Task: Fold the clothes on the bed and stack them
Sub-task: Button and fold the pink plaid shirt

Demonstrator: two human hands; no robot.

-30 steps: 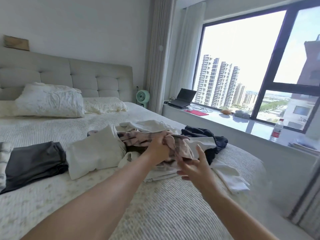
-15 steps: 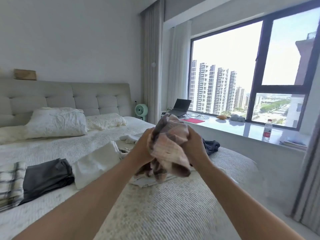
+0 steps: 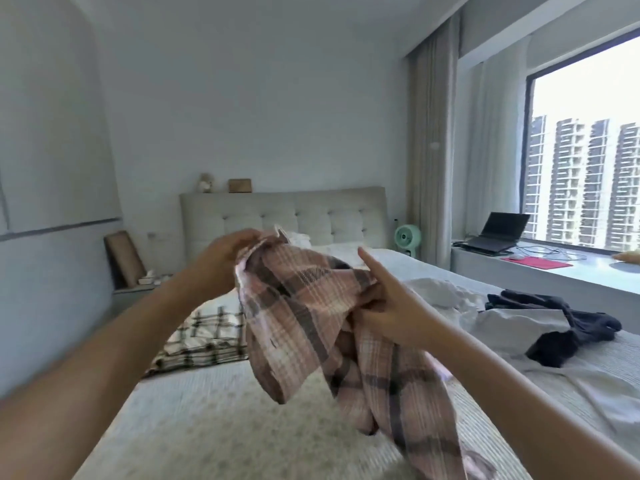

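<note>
While both arms reach forward, left hand (image 3: pixel 221 261) and right hand (image 3: pixel 388 306) apparently pinch the plaid shirt (image 3: pixel 311 327).

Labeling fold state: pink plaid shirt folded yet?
Unfolded: pink plaid shirt hangs bunched above the bed, gripped by left hand and right hand.

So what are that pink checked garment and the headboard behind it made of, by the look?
The pink checked garment looks like soft woven cloth, maybe cotton or flannel: it hangs limp in folds and has a matte, woven-in check. The headboard seems padded and covered in pale grey fabric, matte, with buttoned tufts dimpling it. Exact fibres can't be told.
</note>
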